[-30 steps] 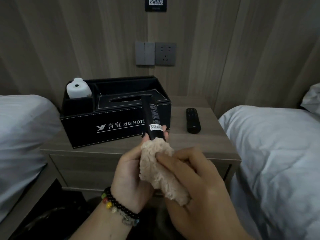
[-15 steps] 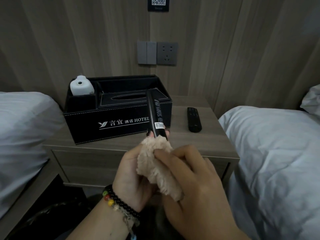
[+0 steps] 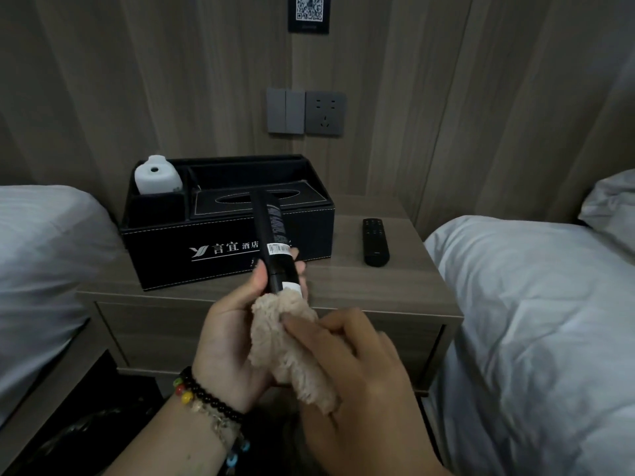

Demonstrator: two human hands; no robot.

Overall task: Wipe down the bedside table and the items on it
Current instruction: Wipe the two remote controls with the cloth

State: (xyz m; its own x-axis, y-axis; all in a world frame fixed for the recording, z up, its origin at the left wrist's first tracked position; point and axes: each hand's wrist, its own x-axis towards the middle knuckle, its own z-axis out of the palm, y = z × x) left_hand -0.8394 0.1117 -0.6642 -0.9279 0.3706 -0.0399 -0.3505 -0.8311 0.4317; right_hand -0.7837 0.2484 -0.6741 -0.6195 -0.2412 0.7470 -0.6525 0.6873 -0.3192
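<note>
My left hand (image 3: 230, 341) grips the lower end of a slim black remote (image 3: 273, 242) with white stickers, holding it upright in front of the bedside table (image 3: 395, 286). My right hand (image 3: 360, 372) pinches a fluffy beige cloth (image 3: 288, 341) wrapped round the remote's bottom end. A second black remote (image 3: 375, 241) lies flat on the table's right side. On the table's left stands a black hotel tissue-box organiser (image 3: 178, 255), with a white bottle (image 3: 157, 176) in its back left compartment.
White-covered beds flank the table, one on the left (image 3: 44, 269) and one on the right (image 3: 536, 321). A switch and socket panel (image 3: 305, 111) is on the wood wall behind. A dark gap with a bin liner (image 3: 86, 424) lies at lower left.
The cloth has slid down the held remote toward its bottom end, so more of the remote and a second white sticker show. The remote has turned slightly in my left hand.
</note>
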